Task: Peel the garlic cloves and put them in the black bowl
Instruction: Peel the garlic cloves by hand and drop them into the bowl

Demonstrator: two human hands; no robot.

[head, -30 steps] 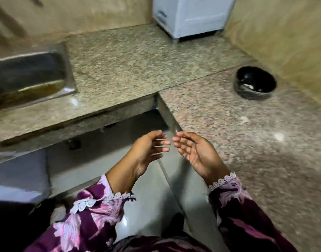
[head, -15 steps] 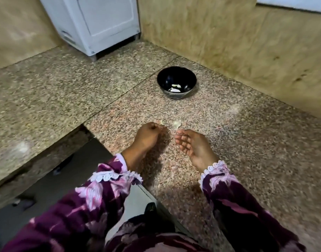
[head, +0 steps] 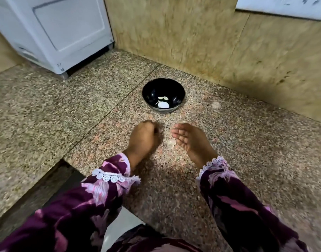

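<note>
The black bowl stands on the granite counter near the wall corner, with a few pale peeled garlic cloves in its bottom. Just in front of it, my left hand rests low over the counter with its fingers curled into a fist; nothing shows inside it. My right hand is beside it, palm turned left and fingers stretched out, holding nothing. A small pale garlic clove lies on the counter between the hands, close to my right palm.
A white appliance stands at the back left. The tan tiled wall runs behind and to the right of the bowl. The counter has an inner corner edge at lower left, with the floor below.
The view swung right onto the bowl. Both hands moved from over the floor gap onto the counter in front of the bowl. My left hand's fingers curled shut.
</note>
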